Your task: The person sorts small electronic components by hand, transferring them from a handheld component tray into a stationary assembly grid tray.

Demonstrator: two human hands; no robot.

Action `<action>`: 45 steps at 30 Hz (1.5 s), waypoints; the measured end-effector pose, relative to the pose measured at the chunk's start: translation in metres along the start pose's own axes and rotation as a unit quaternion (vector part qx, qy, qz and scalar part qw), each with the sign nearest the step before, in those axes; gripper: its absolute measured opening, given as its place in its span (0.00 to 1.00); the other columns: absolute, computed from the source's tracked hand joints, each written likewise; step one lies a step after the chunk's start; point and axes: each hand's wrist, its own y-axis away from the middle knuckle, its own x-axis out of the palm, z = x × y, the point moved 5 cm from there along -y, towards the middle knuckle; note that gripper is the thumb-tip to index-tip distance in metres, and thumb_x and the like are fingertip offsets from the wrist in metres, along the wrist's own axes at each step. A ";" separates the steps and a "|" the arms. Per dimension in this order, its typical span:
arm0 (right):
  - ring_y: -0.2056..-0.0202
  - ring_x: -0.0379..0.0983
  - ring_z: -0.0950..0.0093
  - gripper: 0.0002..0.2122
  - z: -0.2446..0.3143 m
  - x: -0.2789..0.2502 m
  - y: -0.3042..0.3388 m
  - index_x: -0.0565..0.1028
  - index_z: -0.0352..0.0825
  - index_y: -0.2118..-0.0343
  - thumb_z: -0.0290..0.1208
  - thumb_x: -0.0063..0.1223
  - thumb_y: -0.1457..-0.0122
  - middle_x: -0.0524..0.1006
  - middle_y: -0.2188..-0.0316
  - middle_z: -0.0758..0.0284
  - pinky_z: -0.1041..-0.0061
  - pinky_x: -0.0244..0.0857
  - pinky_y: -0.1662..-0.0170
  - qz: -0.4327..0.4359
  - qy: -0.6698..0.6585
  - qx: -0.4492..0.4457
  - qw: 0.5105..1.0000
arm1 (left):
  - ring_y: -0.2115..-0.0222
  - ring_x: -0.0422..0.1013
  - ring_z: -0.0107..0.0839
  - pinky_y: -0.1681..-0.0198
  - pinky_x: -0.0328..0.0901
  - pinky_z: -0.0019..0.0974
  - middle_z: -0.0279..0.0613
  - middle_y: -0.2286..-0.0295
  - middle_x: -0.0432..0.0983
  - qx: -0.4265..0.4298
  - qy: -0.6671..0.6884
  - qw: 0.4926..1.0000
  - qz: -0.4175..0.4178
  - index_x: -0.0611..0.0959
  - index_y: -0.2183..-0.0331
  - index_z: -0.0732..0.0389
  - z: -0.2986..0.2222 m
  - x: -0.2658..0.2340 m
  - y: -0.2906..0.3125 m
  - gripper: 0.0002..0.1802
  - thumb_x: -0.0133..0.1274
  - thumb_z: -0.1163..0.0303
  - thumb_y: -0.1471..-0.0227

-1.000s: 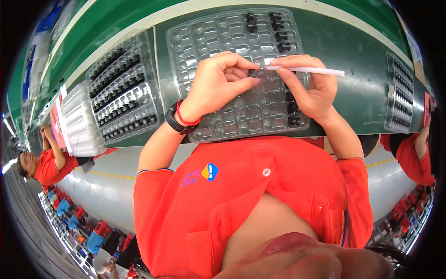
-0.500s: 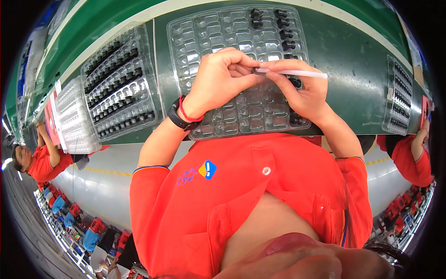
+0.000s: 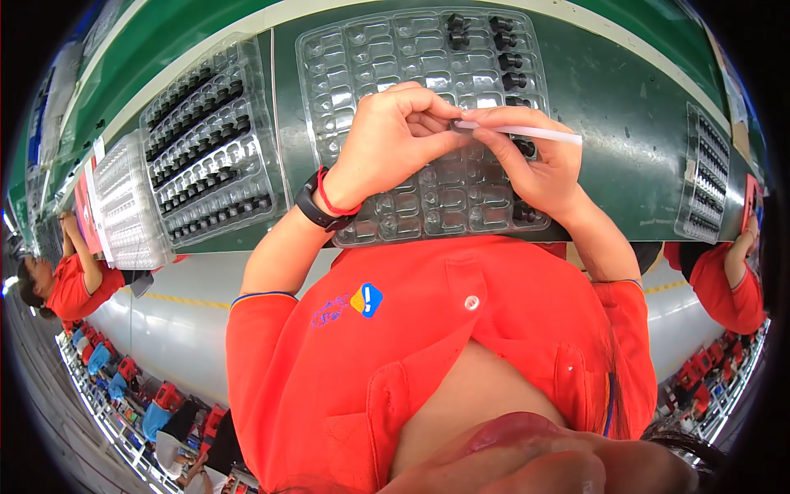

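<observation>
Over one clear tray point(image 3: 387, 66), our left hand point(image 3: 395, 140) pinches one small part point(image 3: 455, 125); our right hand point(image 3: 535, 165) grips one white stick point(image 3: 527, 132).

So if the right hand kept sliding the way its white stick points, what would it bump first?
The right hand aims its white stick leftward at the left hand's fingertips, which pinch a small dark part at the tip. It would probably meet that first, though depth is unclear.

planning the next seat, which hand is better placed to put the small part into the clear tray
Probably the left hand: its fingers pinch a small dark part right above the clear tray. The right hand is busy holding the white stick.
</observation>
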 end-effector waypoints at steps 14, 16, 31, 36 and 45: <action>0.65 0.79 0.70 0.07 0.004 0.003 -0.006 0.77 0.29 0.67 0.14 0.57 0.49 0.80 0.68 0.60 0.76 0.73 0.62 0.007 0.042 -0.041 0.998 | 0.73 0.78 0.24 0.68 0.72 0.24 0.38 0.73 0.77 -0.015 0.038 0.999 -0.016 0.83 0.69 0.66 0.005 0.000 0.000 0.09 0.62 0.80 0.58; 0.64 0.79 0.69 0.08 0.001 0.002 -0.005 0.75 0.28 0.66 0.13 0.56 0.48 0.80 0.67 0.60 0.75 0.73 0.61 0.009 0.018 -0.033 0.999 | 0.73 0.78 0.25 0.68 0.72 0.24 0.39 0.73 0.78 -0.023 0.054 0.998 -0.016 0.83 0.68 0.66 0.010 0.000 0.000 0.09 0.61 0.80 0.57; 0.65 0.78 0.73 0.06 -0.008 -0.028 -0.001 0.75 0.25 0.65 0.14 0.56 0.47 0.79 0.67 0.61 0.80 0.71 0.62 -0.137 -0.066 -0.048 0.987 | 0.74 0.78 0.25 0.71 0.71 0.26 0.41 0.74 0.79 0.007 -0.030 0.998 -0.050 0.80 0.69 0.66 -0.020 -0.011 -0.007 0.08 0.60 0.80 0.55; 0.60 0.77 0.66 0.08 -0.004 -0.031 0.001 0.70 0.25 0.61 0.13 0.51 0.44 0.78 0.65 0.54 0.72 0.71 0.55 -0.093 -0.046 -0.057 0.993 | 0.75 0.74 0.37 0.72 0.68 0.36 0.41 0.75 0.75 0.289 -0.371 0.876 -0.110 0.82 0.71 0.60 -0.054 -0.010 -0.026 0.08 0.61 0.74 0.58; 0.62 0.78 0.67 0.07 -0.001 -0.031 -0.001 0.72 0.25 0.63 0.13 0.53 0.45 0.78 0.65 0.56 0.73 0.72 0.57 -0.097 -0.024 -0.073 0.992 | 0.66 0.73 0.40 0.63 0.68 0.39 0.40 0.71 0.75 0.255 -0.530 0.807 -0.053 0.81 0.67 0.59 -0.040 0.011 -0.051 0.09 0.58 0.73 0.56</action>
